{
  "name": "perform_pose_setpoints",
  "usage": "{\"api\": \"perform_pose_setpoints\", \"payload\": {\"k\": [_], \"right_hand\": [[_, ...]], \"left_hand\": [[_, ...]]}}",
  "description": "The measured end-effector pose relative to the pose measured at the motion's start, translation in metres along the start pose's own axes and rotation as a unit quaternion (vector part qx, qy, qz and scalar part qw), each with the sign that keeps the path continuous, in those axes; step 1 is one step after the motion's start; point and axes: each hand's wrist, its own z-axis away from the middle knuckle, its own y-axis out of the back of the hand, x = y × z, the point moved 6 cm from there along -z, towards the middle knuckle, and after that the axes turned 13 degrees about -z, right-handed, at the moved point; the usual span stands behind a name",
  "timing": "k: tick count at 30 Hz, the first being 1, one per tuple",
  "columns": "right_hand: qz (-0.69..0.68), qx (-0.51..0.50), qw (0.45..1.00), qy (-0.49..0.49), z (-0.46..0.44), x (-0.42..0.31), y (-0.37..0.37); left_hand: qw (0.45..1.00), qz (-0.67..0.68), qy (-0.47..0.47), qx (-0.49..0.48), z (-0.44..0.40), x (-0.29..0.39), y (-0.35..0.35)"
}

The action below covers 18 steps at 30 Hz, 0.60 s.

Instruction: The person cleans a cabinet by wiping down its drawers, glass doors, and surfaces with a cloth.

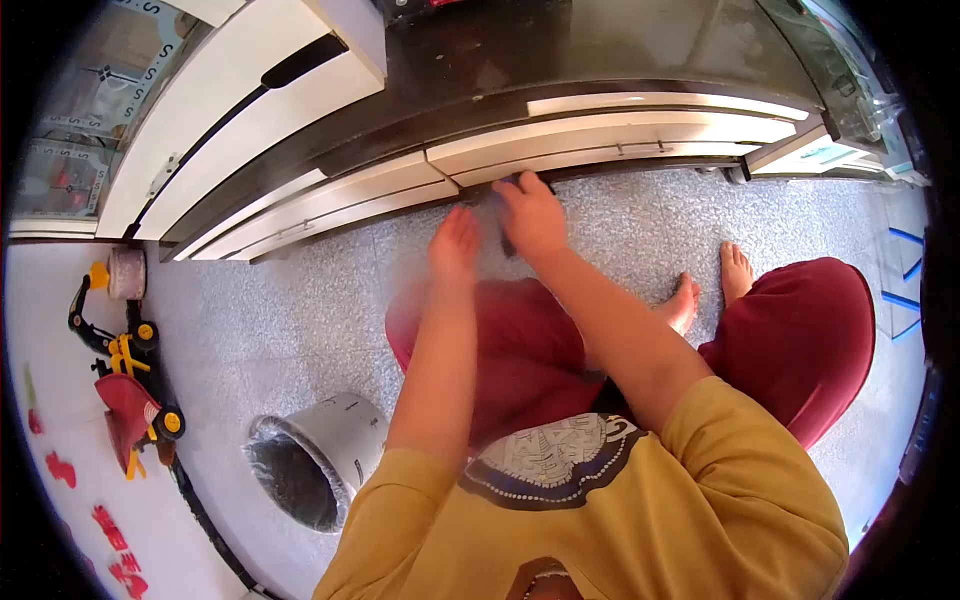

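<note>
My right hand [532, 215] is closed round a dark, narrow object [509, 243], whose lower end shows below the fingers; motion blurs it and I cannot make out what it is. Just to the left, my left hand [456, 240] is raised with its fingers close together and smeared by motion, a small gap away from the dark object. Both hands are above the speckled floor [330, 330], in front of the low cabinet's drawers [600, 143].
A bin [357, 425] with a plastic liner stands at the lower left. Beyond it, a toy digger [130, 350] lies along the left wall. A tall white cabinet [240, 110] is at the upper left. My bare feet [737, 270] rest on the floor at the right.
</note>
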Motion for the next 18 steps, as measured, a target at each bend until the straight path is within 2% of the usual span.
{"api": "perform_pose_setpoints", "payload": {"k": [2,4,8,13,15,18], "right_hand": [[0.003,-0.039,0.999,-0.009,-0.003,-0.016,-0.025],[0.007,-0.068,0.998,-0.010,-0.003,-0.026,-0.044],[-0.016,-0.099,0.994,-0.041,-0.005,-0.028,-0.046],[-0.062,-0.168,0.984,-0.014,-0.005,-0.034,-0.015],[-0.106,-0.197,0.975,0.011,0.000,-0.041,0.003],[-0.179,-0.205,0.960,0.069,-0.008,-0.074,0.047]], "left_hand": [[1.000,0.002,-0.004,0.012,0.011,0.001,-0.001],[0.999,-0.005,-0.020,-0.032,0.026,0.009,-0.011],[0.998,0.006,-0.043,-0.056,0.050,0.025,-0.028],[0.984,0.011,-0.043,-0.170,0.052,0.023,-0.040],[0.982,0.015,-0.044,-0.184,0.060,0.023,-0.042],[0.986,0.018,-0.070,-0.152,0.084,0.044,-0.049]]}}
